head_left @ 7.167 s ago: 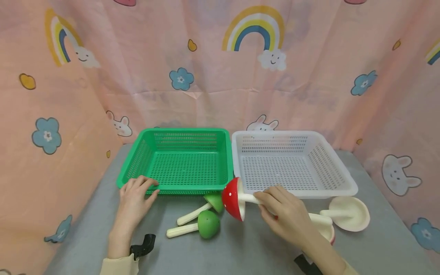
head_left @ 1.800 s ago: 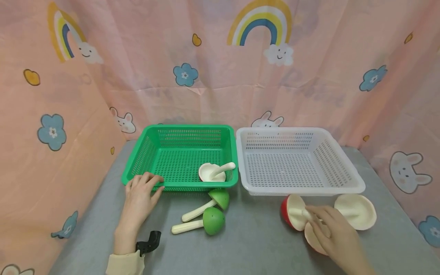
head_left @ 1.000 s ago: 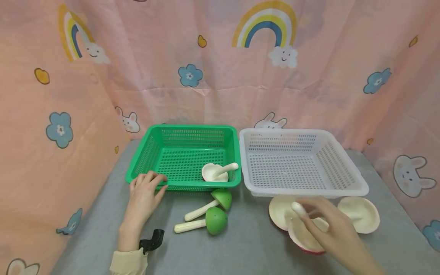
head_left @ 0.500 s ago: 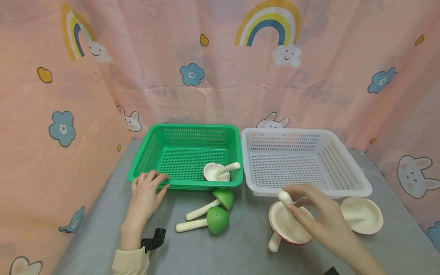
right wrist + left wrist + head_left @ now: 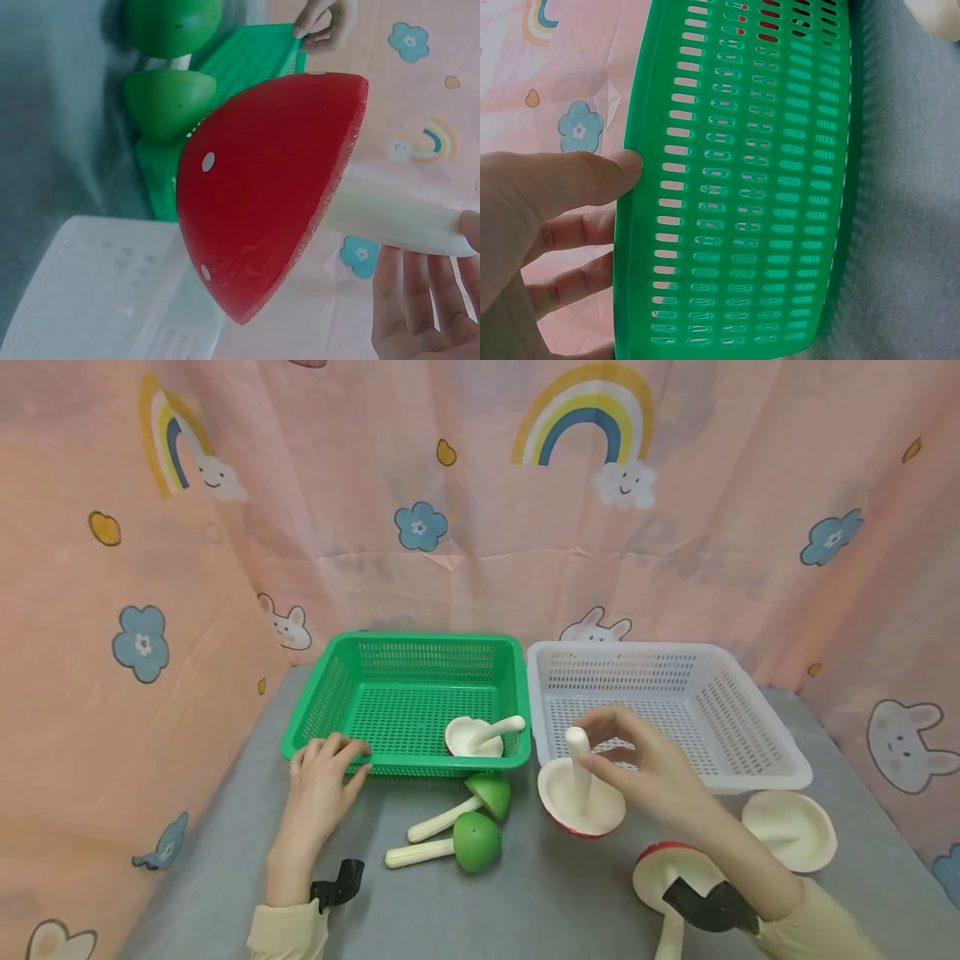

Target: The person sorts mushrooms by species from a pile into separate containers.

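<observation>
My right hand [image 5: 637, 760] pinches the pale stem of a red toy mushroom [image 5: 572, 814], cap down, in front of the white basket. The right wrist view shows its white-dotted red cap [image 5: 262, 187] large. My left hand [image 5: 318, 789] holds the front rim of the green basket [image 5: 405, 762], thumb [image 5: 592, 176] outside and fingers behind the rim. Inside that basket another red mushroom [image 5: 461, 739] lies with its pale underside up. Two green mushrooms [image 5: 477, 842] lie on the table in front of it.
The white basket [image 5: 750, 779] stands to the right of the green one. A red-rimmed mushroom [image 5: 651, 881] lies partly behind my right wrist strap [image 5: 708, 906]; another pale-undersided mushroom [image 5: 798, 831] lies farther right. A patterned pink curtain [image 5: 480, 577] hangs behind.
One red mushroom went from my right hand into the green basket. The right hand then took another by the stem, lifted it and carried it left. The left hand stayed on the rim.
</observation>
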`<state>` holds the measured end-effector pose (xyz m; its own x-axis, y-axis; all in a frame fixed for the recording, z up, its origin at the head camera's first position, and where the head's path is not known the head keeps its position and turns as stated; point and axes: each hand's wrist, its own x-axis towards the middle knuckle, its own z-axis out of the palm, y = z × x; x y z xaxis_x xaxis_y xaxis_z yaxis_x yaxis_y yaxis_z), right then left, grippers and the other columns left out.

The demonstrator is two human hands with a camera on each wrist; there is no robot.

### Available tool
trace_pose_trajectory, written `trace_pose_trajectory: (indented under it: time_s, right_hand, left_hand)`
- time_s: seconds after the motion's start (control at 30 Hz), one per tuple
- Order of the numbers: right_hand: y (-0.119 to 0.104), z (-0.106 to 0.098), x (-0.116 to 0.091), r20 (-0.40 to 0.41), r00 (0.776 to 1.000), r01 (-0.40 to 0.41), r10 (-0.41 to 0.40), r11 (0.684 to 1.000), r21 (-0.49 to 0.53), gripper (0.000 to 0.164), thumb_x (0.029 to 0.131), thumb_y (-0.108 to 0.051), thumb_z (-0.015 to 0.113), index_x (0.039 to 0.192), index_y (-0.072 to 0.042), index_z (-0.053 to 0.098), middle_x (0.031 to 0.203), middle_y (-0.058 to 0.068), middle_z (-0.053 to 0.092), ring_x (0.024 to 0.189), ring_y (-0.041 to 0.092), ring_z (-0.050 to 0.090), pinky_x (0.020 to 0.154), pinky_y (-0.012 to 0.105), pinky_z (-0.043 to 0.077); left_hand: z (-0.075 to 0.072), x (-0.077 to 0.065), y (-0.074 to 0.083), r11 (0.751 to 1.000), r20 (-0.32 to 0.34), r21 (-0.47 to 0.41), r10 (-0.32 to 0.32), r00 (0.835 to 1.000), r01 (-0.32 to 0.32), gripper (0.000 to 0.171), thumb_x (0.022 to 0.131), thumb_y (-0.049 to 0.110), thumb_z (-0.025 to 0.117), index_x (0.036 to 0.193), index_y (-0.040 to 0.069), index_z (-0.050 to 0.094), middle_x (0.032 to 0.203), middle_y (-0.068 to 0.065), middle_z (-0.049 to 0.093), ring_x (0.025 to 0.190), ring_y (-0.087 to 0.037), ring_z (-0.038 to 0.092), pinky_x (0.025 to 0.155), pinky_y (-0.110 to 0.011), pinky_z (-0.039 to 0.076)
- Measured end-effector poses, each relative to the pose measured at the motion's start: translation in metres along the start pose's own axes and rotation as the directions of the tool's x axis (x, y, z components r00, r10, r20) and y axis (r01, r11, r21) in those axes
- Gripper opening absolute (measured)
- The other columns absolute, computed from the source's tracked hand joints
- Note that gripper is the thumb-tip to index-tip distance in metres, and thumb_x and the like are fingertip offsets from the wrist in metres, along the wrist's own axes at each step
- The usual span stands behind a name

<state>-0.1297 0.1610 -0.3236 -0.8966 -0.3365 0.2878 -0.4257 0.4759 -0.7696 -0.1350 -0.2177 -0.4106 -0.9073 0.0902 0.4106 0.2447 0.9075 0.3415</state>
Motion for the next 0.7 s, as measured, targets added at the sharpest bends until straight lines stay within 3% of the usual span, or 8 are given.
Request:
trace_pose_trajectory:
  time_s: [0.2,0.43,0.7]
  right_hand:
    - [-0.008,0.007,0.029,0.043,0.998,-0.053,0.048,0.993,0.106,0.029,0.088,-0.013,0.07,0.115,-0.014,0.058,0.106,0.003,0.064,0.098,0.011,0.061,0.086,0.031,0.055]
    - [-0.02,0.013,0.069,0.04,0.999,-0.041,0.034,0.983,0.179,0.034,0.086,-0.012,0.072,0.117,-0.013,0.057,0.111,0.002,0.062,0.101,0.018,0.062,0.089,0.039,0.051]
    - [-0.019,0.029,0.12,-0.065,0.998,-0.001,0.016,0.976,0.217,0.032,0.087,-0.007,0.069,0.116,-0.007,0.057,0.111,0.009,0.06,0.099,0.024,0.06,0.093,0.044,0.045]
  left_hand:
    - [0.001,-0.001,-0.001,1.0,-0.004,0.002,0.002,1.0,-0.002,0.016,0.085,0.016,0.073,0.101,0.016,0.069,0.103,-0.005,0.061,0.099,-0.028,0.048,0.099,-0.061,0.031]
    - [0.001,0.0,0.0,1.0,-0.026,0.006,0.016,1.0,-0.015,0.016,0.084,0.014,0.074,0.099,0.017,0.069,0.1,-0.004,0.061,0.097,-0.027,0.048,0.098,-0.061,0.033]
    - [0.003,0.0,0.002,1.0,-0.043,0.014,0.024,0.999,-0.023,0.017,0.083,0.013,0.075,0.098,0.015,0.069,0.099,-0.004,0.061,0.096,-0.027,0.049,0.096,-0.06,0.034]
